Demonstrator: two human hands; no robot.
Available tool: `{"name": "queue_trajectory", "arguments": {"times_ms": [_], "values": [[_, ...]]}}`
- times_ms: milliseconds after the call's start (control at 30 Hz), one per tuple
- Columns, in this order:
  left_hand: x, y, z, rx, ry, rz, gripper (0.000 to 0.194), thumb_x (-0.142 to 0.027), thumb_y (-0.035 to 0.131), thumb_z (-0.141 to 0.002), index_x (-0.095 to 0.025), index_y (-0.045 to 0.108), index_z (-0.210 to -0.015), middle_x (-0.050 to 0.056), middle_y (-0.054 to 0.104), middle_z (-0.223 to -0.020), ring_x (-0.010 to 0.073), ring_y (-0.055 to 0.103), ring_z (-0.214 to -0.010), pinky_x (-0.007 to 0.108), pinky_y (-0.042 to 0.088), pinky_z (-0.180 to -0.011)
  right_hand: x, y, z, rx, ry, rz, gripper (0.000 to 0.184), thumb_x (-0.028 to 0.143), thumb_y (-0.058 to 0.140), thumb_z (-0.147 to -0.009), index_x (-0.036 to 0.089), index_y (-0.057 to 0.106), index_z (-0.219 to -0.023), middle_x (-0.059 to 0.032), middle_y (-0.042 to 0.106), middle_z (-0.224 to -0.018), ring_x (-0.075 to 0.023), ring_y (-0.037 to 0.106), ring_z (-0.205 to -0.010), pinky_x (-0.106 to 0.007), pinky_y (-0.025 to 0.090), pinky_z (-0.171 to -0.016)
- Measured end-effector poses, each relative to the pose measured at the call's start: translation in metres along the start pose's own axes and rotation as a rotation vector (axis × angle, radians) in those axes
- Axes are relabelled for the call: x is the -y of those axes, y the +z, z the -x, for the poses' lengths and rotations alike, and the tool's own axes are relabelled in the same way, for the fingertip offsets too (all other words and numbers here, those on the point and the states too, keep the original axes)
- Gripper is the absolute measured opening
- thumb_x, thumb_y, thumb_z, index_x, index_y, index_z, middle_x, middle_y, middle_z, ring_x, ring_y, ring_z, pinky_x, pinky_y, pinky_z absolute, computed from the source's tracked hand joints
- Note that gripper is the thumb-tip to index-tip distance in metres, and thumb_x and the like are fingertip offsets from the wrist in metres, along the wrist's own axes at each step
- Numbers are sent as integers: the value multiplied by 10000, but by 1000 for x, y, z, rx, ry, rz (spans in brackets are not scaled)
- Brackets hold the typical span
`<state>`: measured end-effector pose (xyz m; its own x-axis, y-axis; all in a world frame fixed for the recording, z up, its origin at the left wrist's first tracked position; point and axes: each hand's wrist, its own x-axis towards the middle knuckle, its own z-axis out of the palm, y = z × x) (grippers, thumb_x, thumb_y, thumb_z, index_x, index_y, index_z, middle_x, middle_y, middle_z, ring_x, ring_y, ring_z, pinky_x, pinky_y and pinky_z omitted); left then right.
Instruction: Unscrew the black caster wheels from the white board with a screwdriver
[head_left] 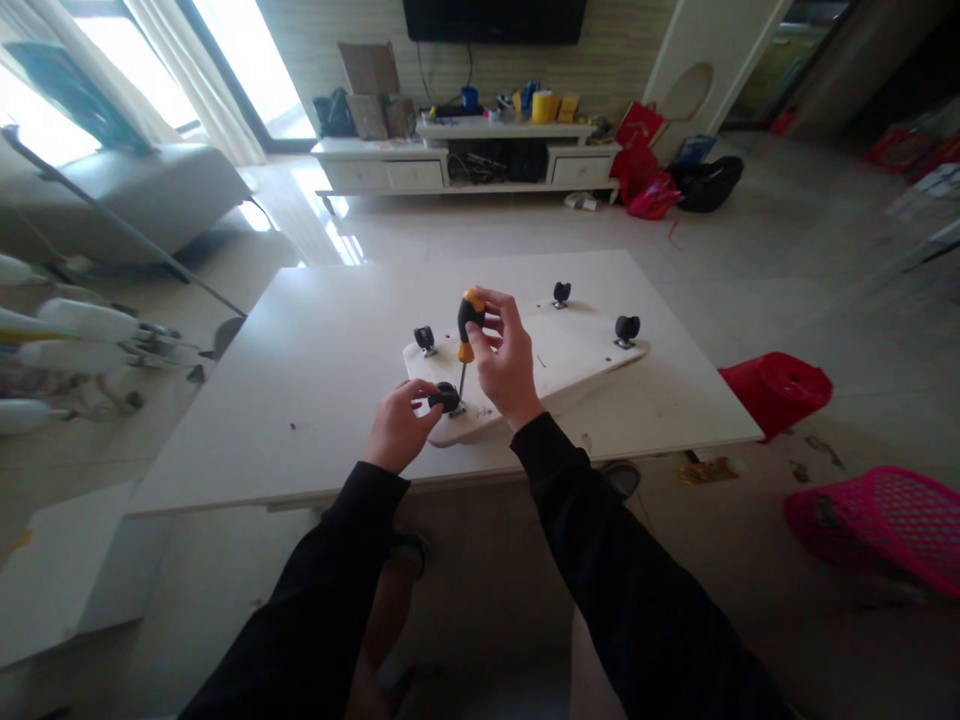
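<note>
A white board (559, 350) lies on the white table (300, 350) with black caster wheels on its upward side. My right hand (508, 360) grips a screwdriver (471, 318) with an orange and black handle. The tool stands nearly upright, its tip at the metal plate of the near left caster (445, 398). Fingers of my left hand (401, 425) are closed around that caster. Behind it is the far left caster (424, 340). Two more, the far right caster (561, 293) and the near right caster (627, 330), are on the board's other end.
Right of the table are a red bucket-like container (776, 390) and a pink mesh basket (885, 520) on the floor. A white box (90, 560) stands at the lower left. Beyond the table is a white TV cabinet (405, 172) with various items on top.
</note>
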<state>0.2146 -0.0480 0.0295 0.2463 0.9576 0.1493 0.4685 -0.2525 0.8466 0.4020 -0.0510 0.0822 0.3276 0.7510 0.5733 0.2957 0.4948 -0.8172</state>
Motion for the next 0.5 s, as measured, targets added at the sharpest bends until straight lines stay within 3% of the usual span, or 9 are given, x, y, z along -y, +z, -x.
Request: {"name": "queue_trajectory", "arguments": {"times_ms": [100,200,400,500], "values": [[1,0,0,0,0,-8,158,-268,758,-789,-224,762,-941,77,784,-1079,238,767,-949,458,650,-935,2,1,0,-54,-9,30,311,233,678,-951,292,611,-1249,-48,660,-1190,-161,672,-1009,-269,658,-759],[2,-1,0,8,2,-6,165,-285,756,-792,-224,757,-945,80,781,-1083,243,768,-967,460,648,-944,7,5,1,-57,-7,35,299,228,653,-954,285,594,-1242,-59,650,-1227,-165,661,-1023,-244,644,-712],[2,-2,0,24,-7,-25,171,-291,739,-797,-226,754,-954,83,787,-1072,257,767,-969,475,639,-933,15,10,-2,201,-39,-51,349,191,541,-980,271,548,-1319,-49,701,-1337,-169,725,-1112,-335,685,-924],[3,-2,0,30,-10,-9,166,-296,743,-796,-226,750,-947,84,791,-1068,260,771,-973,474,635,-930,14,10,-5,204,-69,-3,334,196,581,-974,267,565,-1300,-42,706,-1319,-181,718,-1148,-370,674,-1003]]}}
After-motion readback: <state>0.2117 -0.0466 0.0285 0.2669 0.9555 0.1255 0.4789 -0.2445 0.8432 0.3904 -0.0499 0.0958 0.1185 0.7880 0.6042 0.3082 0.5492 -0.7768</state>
